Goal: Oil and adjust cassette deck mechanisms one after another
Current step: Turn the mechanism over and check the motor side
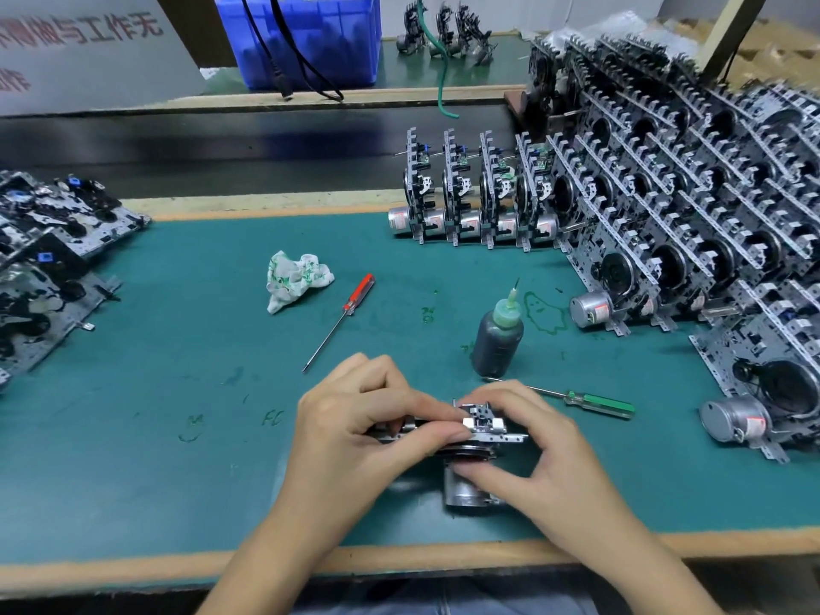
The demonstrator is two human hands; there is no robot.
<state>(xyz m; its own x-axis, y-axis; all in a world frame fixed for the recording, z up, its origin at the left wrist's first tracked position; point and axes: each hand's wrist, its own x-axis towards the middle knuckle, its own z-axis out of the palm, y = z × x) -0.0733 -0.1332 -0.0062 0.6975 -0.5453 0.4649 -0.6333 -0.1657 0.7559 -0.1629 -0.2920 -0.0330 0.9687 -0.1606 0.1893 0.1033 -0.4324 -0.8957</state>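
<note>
A: Head view, item one?
B: One cassette deck mechanism (477, 441), at 6 o'clock on the green mat (177, 392), motor can toward the person. Left hand (355, 419) pinches its plate edge from 9 o'clock; right hand (528, 441) curls round it from 3 o'clock, thumb on the flywheel side.

A: Tools?
B: Oil bottle (497, 339) upright at 12 o'clock of the piece, near. Green-handled screwdriver (594, 403) just beside the right hand at 2 o'clock. Red-handled screwdriver (346, 317) and crumpled rag (295, 279) at 11 o'clock, apart.

A: Stock?
B: Standing mechanisms (710, 206) massed at 2 o'clock; flat ones (49, 259) at 9 o'clock.

A: Handling advice?
B: Likely adjusting by fingertip. Keep the plate steady with the left, move only small parts, oil sparingly.
</note>
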